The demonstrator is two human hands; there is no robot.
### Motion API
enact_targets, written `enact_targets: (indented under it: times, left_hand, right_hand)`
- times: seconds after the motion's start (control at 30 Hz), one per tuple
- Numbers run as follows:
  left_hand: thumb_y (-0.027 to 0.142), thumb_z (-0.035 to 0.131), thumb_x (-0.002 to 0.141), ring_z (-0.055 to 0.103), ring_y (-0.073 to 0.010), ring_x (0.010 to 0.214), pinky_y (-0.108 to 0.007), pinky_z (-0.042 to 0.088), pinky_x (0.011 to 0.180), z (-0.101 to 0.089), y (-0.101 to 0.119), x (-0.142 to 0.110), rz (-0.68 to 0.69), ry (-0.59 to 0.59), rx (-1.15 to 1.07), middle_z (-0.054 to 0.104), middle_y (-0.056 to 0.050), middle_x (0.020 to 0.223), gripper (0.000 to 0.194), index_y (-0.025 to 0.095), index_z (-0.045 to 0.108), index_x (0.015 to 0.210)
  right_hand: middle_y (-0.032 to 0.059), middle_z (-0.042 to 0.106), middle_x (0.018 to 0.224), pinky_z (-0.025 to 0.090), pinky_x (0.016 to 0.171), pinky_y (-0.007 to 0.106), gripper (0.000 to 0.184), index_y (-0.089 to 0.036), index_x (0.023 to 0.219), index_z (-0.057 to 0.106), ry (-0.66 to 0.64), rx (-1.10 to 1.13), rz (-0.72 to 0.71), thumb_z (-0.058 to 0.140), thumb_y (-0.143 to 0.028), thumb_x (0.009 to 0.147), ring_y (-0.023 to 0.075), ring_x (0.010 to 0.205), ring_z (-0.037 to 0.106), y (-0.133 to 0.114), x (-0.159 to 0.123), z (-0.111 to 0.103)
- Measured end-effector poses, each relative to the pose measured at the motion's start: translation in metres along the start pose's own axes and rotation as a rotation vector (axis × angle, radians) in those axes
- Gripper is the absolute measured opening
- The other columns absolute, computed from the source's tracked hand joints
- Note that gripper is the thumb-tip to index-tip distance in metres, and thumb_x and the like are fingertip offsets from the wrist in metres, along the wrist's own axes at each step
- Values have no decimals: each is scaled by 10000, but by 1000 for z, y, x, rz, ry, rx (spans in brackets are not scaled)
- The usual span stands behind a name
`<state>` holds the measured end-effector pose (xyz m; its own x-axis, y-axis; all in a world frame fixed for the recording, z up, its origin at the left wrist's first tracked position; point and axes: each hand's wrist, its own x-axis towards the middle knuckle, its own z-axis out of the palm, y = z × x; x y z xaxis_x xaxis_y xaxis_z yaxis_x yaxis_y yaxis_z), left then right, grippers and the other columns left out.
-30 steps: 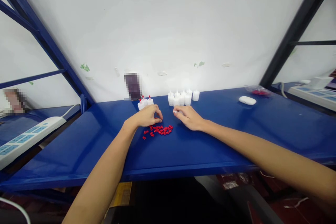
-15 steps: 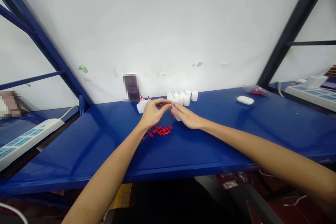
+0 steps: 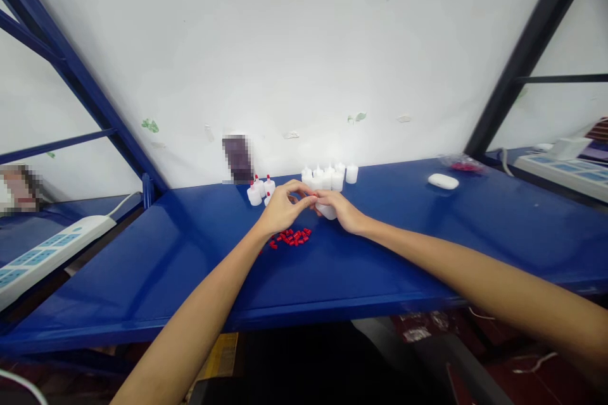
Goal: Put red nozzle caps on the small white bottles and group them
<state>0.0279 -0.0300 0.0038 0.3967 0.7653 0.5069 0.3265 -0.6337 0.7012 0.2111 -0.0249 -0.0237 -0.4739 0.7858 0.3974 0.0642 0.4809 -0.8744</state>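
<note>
Over the middle of the blue table, my two hands meet at a small white squeeze bottle (image 3: pixel 327 211). My right hand (image 3: pixel 348 212) is closed around the bottle, which lies tilted with its tip towards the left. The fingertips of my left hand (image 3: pixel 283 207) pinch a red cap at the bottle's tip; fingers hide most of this cap. Loose red caps (image 3: pixel 295 238) lie in a scattered pile just below my left hand. Beyond that hand stand several white bottles with red tips (image 3: pixel 255 195). Several white bottles without red caps (image 3: pixel 336 180) stand grouped behind my hands.
The blue table (image 3: pixel 380 266) ends at a white wall. A white rounded object (image 3: pixel 443 181) and a clear bag with red contents (image 3: pixel 464 166) lie at the right. A white power strip (image 3: pixel 57 243) is on the left, beside the blue frame post (image 3: pixel 109 107).
Both hands have shifted slightly right, and the bottle has tilted further over in my right hand. More of the red-tipped bottles now shows beside my left hand.
</note>
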Motion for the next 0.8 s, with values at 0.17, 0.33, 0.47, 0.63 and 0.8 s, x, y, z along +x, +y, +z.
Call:
enact_targets:
  times: [0.17,0.33,0.47,0.63,0.8]
  left_hand:
    - [307,653,866,607,-153,831,-255,457,702,4,4,-3,30,-34,14,673,-56,939,172,161,714,931]
    - [232,602,865,506,-109,663,-236,399,627,10,3,-5,27,-59,37,614,3,744,161,147,696,965]
    - [262,578,883,457,-99,606,-233,374,596,13,2,-7,7,-116,-11,571,19,692,198,134,674,1001]
    - [264,573,889,463,-102,615,-235,377,610,13,3,-7,6,-145,-32,572,16,702,197,134,654,1013]
    - [263,568,894,448,-99,598,-227,361,590,11,2,-7,17,-139,-4,545,28,673,157,148,647,966]
  right_hand:
    - [-20,474,533,317,547,267,474,-186,631,492,64,-158,-10,434,-554,924,126,523,442,-7,-6,0]
    - [-29,441,502,284,514,258,412,-177,629,520,84,-189,49,455,-483,897,116,498,417,-7,-5,1]
    - [-24,426,478,256,495,265,367,-181,578,487,89,-200,76,440,-410,862,109,472,383,-4,-3,1]
    - [-30,421,476,254,496,265,327,-191,584,457,82,-195,54,432,-379,850,109,468,374,-3,-5,1]
    - [-39,455,543,289,530,260,237,-196,712,480,45,-211,40,419,-350,882,124,522,417,-6,-5,-1]
